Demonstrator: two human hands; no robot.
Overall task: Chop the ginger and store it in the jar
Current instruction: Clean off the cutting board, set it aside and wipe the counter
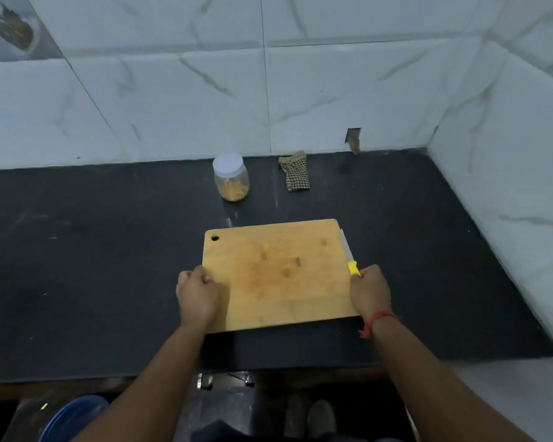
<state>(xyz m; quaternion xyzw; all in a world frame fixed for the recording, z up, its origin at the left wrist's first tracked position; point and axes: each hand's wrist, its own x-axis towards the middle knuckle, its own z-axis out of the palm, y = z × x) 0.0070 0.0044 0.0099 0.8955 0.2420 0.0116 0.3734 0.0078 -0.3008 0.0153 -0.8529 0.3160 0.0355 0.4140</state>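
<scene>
I have both hands on the wooden cutting board [275,272], which lies flat on the black counter [93,266] in front of me. My left hand [196,296] grips the board's left edge, fingers curled over the rim and onto its top. My right hand [369,290] is at the right edge, closed round the yellow handle of the knife [348,255]; the blade runs along that edge, pointing away from me. From this angle I cannot tell whether the same hand also clamps the board or only lies against it. A red thread [375,322] is tied round my right wrist.

The board's top carries no ginger pieces that I can see, only a faint damp stain. The jar [231,178] stands well beyond the board's far left corner, near the tiled wall [300,90], with its white lid on and a layer of yellowish chopped bits, probably the ginger, in the bottom. To its right, apart from it, a checked cloth [294,172] lies crumpled against the wall. A small hole [353,140] breaks the tile low down. Below the counter edge a blue bucket [74,419] shows.
</scene>
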